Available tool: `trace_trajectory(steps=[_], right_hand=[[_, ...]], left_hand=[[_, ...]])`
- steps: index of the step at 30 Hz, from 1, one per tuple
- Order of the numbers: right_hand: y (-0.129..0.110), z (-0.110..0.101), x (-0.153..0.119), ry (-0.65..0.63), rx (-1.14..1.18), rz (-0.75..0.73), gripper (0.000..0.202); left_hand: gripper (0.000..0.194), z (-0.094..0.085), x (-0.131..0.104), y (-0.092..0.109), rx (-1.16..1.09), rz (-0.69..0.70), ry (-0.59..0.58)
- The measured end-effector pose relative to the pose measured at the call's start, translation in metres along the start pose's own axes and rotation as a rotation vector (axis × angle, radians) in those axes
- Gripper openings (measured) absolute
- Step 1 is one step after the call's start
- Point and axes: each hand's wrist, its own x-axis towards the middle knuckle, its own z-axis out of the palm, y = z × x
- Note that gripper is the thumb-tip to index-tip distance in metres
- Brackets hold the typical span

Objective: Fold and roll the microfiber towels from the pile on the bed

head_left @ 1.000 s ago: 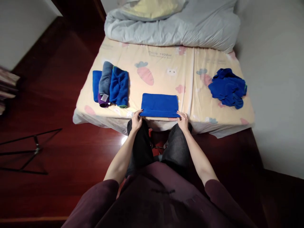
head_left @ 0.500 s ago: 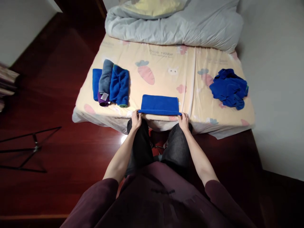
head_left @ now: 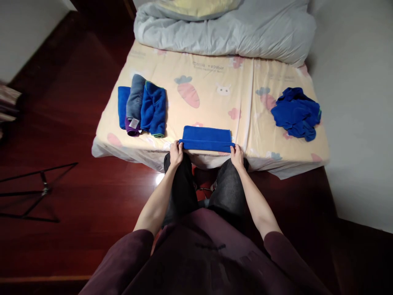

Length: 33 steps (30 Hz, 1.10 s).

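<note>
A blue towel [head_left: 207, 134] lies folded into a flat rectangle at the front edge of the bed, its near edge turned up in a narrow fold. My left hand [head_left: 176, 153] pinches the left end of that fold, and my right hand [head_left: 237, 156] grips the right end. To the left lie rolled or folded towels: a grey and purple roll [head_left: 135, 102] between a blue folded one [head_left: 122, 104] and a blue roll with green trim [head_left: 154, 108]. A crumpled blue cloth heap [head_left: 296, 114] sits on the right of the bed.
The bed [head_left: 211, 90] has a cream sheet with carrot prints. A grey quilt [head_left: 227, 37] and a yellow pillow [head_left: 196, 7] are bunched at the back. Black tripod legs [head_left: 39, 191] stand on the dark red floor at left; a wall [head_left: 356, 102] rises at right.
The towel's near edge has been turned further over, so the folded strip looks wider and lies flatter on the towel. Both hands keep hold of its ends.
</note>
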Motion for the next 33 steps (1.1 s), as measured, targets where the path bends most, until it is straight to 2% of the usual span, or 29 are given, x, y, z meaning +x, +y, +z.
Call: trace_trajectory(steps=[5,9,16,26,33], right_hand=[[-0.0040,-0.0013,-0.0002,-0.037,0.006,0.039,0.046],[-0.0061,-0.0029,0.0005,-0.047,0.015,0.024,0.045],[-0.0090,-0.0048,0.0005,-0.014,0.047,0.003,0.049],[-0.0078,-0.0029,-0.0001,-0.015,0.036,0.040,0.054],[-0.0062,-0.0010,0.0004,-0.004,0.044,0.031,0.054]], left_hand=[[0.028,-0.0021,-0.0008,0.0069,0.031,-0.043,-0.015],[0.028,-0.0032,-0.0010,0.0086,0.023,-0.026,-0.011],[0.035,-0.0019,-0.0006,0.0049,-0.035,-0.015,0.024],[0.034,-0.0021,-0.0004,0.0062,0.002,-0.053,-0.032],[0.032,-0.0030,-0.0016,0.0078,-0.003,-0.025,0.002]])
